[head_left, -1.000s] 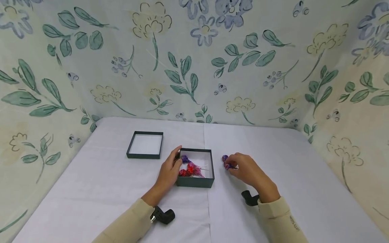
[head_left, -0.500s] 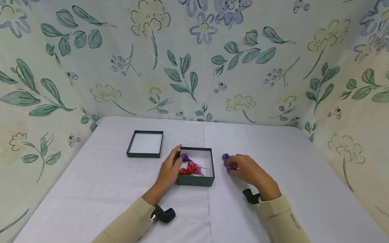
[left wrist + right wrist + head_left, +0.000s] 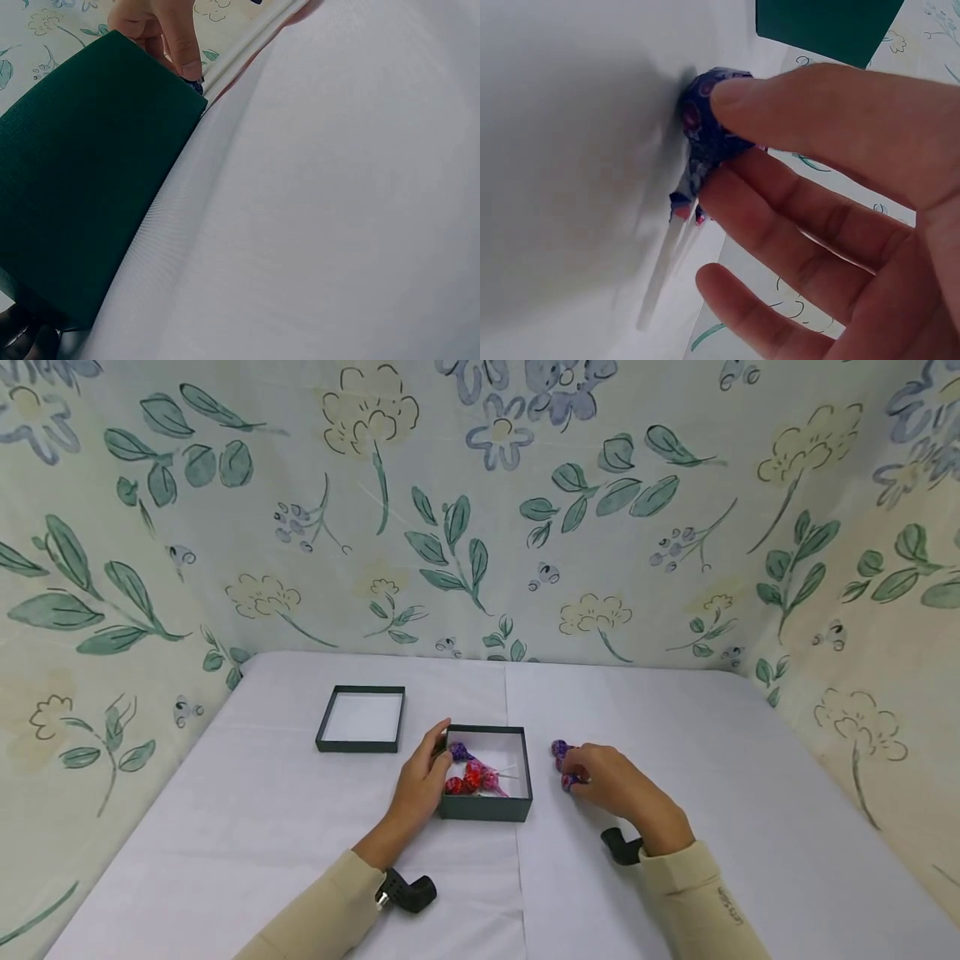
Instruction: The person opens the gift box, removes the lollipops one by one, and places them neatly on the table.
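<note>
A square dark green box (image 3: 486,809) with a white inside stands mid-table. My left hand (image 3: 417,777) grips its left wall, thumb near the rim and fingers at the far corner. Inside lie several lollipops: a purple-wrapped one (image 3: 458,751) at the far left, red ones (image 3: 472,777) and a pink one (image 3: 491,779) nearer the front. Right of the box, my right hand (image 3: 618,785) pinches a purple-wrapped lollipop (image 3: 705,124) by its ball, thumb on top, its white stick pointing away from the fingers. More purple lollipops (image 3: 559,748) lie just beyond the fingertips, partly hidden.
The shallow dark green lid (image 3: 365,717), white inside facing up, lies behind and left of the box. White cloth (image 3: 247,827) covers the table, with a floral curtain (image 3: 480,543) behind and at both sides. Black wrist cameras (image 3: 408,892) hang below both cuffs.
My right hand has shifted slightly toward me, drawing the pinched lollipop a little apart from the other purple ones. My left hand keeps its grip on the box.
</note>
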Available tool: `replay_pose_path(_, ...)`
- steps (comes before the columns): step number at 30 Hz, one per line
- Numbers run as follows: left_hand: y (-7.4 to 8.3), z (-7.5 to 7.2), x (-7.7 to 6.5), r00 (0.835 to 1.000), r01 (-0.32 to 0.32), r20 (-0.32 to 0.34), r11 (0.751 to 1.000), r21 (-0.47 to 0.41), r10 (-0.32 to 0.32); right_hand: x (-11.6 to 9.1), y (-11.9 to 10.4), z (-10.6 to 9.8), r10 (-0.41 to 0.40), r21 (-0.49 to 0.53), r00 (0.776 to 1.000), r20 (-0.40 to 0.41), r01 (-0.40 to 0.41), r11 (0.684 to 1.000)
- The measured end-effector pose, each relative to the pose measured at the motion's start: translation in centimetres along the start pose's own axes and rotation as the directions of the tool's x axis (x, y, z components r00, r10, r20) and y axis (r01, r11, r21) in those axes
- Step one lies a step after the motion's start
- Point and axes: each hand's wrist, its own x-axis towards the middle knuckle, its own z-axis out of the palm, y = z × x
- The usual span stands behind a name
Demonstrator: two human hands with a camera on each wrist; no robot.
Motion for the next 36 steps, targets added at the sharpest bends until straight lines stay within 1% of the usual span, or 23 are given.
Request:
replay_pose_path(10,-0.26,0.13,-0.04,1.000,-0.009,0.002,1.000,-0.003,0.009,0.04,0.19,0.36,0.033,-0.014,0.999,0.013,-0.033,0.999)
replay_pose_path(16,0.03,0.13,0.19,1.000,-0.020,-0.004,1.000,0.000,0.020,0.12,0.12,-0.01,0.025,-0.004,1.000,-0.003,-0.025,1.000)
replay_pose_path(20,0.10,0.13,0.34,1.000,-0.028,-0.010,1.000,0.000,0.028,0.26,0.06,-0.08,0.044,-0.001,0.999,-0.007,-0.044,0.999)
replay_pose_path(26,0.18,0.08,0.10,0.999,-0.039,-0.007,0.999,0.012,0.039,0.51,0.09,0.35,0.067,-0.004,0.998,0.000,-0.067,0.998)
replay_pose_path(33,0.13,0.03,0.01,1.000,0.000,-0.003,1.000,0.008,0.000,0.54,-0.03,0.66,0.069,-0.011,0.998,-0.008,-0.069,0.998)
replay_pose_path(36,0.07,0.03,0.01,1.000,0.006,-0.003,1.000,0.014,-0.006,0.56,-0.02,0.70,0.068,-0.009,0.998,-0.010,-0.068,0.998)
